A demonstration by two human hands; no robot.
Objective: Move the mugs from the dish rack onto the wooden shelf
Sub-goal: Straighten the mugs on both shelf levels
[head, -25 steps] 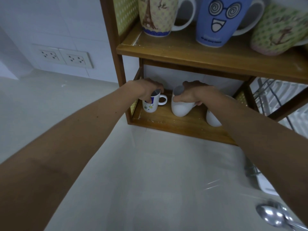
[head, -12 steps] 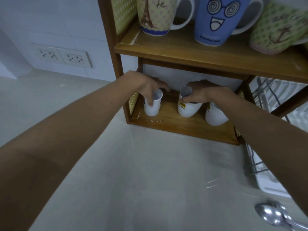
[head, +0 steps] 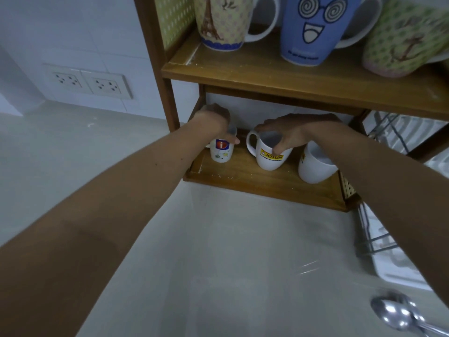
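The left hand point(head: 213, 122) grips the rim of a small white mug point(head: 221, 152) from above, a little left of the frame centre; this mug has a red and blue picture on its side. The right hand point(head: 298, 132) holds the rim of a white mug point(head: 271, 156) with a yellow label, thumb on the near side, and the handle points to the left. Both mugs stand upright on the lower board of the wooden shelf point(head: 255, 181). Just right of them a third white mug point(head: 315, 166) stands on the same board, partly behind the right forearm. On the upper board, at the top of the frame, stand three big mugs; the middle one is a blue mug point(head: 308, 27) with a drawn face. The dish rack point(head: 388, 132) is at the right edge. A spoon point(head: 398, 314) lies on the bench point(head: 218, 263) in the lower right corner.
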